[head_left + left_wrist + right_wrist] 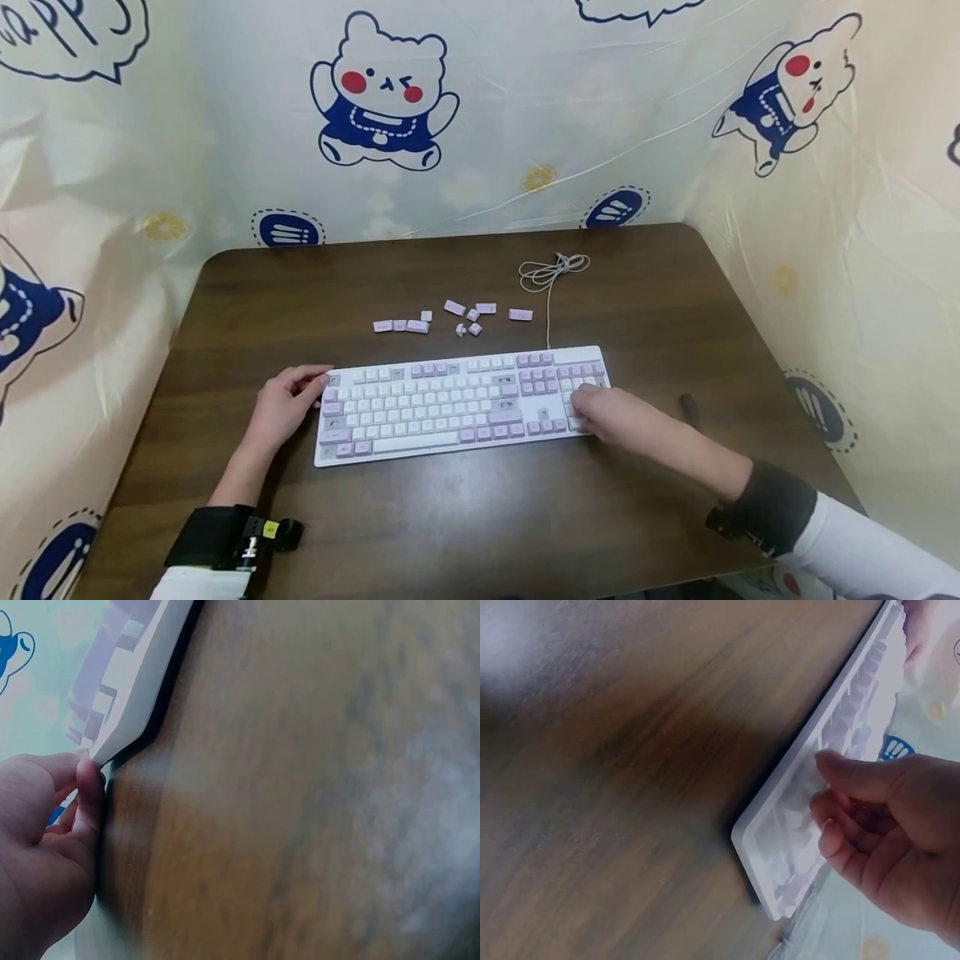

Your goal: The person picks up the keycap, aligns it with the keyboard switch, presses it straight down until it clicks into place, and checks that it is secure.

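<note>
A white and lilac computer keyboard (431, 446) lies flat on the brown table, with several key places showing grey without caps. My left hand (283, 408) is at its upper left corner. In the left wrist view, the left thumb and a finger pinch the keyboard's corner (112, 739). My right hand (618, 417) is over the number pad at the right end. In the right wrist view, the right hand (892, 832) has bent fingers close to the white keys; whether a keycap is between thumb and forefinger cannot be made out.
Several loose lilac keycaps (417, 327) lie behind the keyboard. A coiled white cable (555, 271) runs from its back edge. A small dark object (688, 410) lies right of the keyboard, near the right forearm. Patterned curtains (525, 100) surround the table.
</note>
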Action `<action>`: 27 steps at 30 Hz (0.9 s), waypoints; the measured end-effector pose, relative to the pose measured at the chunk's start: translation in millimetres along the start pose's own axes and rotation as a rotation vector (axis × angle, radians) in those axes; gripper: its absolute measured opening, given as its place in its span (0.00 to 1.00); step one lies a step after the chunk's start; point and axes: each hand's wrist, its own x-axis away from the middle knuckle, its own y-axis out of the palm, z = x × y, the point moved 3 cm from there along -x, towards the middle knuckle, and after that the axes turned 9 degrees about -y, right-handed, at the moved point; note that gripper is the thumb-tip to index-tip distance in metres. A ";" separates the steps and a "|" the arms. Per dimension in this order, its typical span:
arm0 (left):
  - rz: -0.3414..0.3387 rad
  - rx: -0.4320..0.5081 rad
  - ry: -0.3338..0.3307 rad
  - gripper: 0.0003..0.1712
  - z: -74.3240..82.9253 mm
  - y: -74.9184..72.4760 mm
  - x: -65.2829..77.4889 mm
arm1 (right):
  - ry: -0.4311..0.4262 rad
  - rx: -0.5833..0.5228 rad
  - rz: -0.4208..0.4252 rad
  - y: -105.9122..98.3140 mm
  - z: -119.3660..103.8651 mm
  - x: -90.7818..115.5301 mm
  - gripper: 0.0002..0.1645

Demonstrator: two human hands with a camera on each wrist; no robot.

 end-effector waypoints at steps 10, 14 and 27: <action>0.009 0.003 -0.009 0.24 1.3 -1.5 0.7 | 0.071 0.025 -0.068 -3.2 -11.2 -12.1 0.06; 0.003 0.001 -0.002 0.24 1.5 0.1 0.2 | 0.082 0.051 -0.066 -2.5 -13.1 -10.6 0.06; 0.005 -0.012 0.006 0.24 1.2 -1.3 1.0 | 0.030 0.003 0.012 -9.7 -13.1 -2.9 0.12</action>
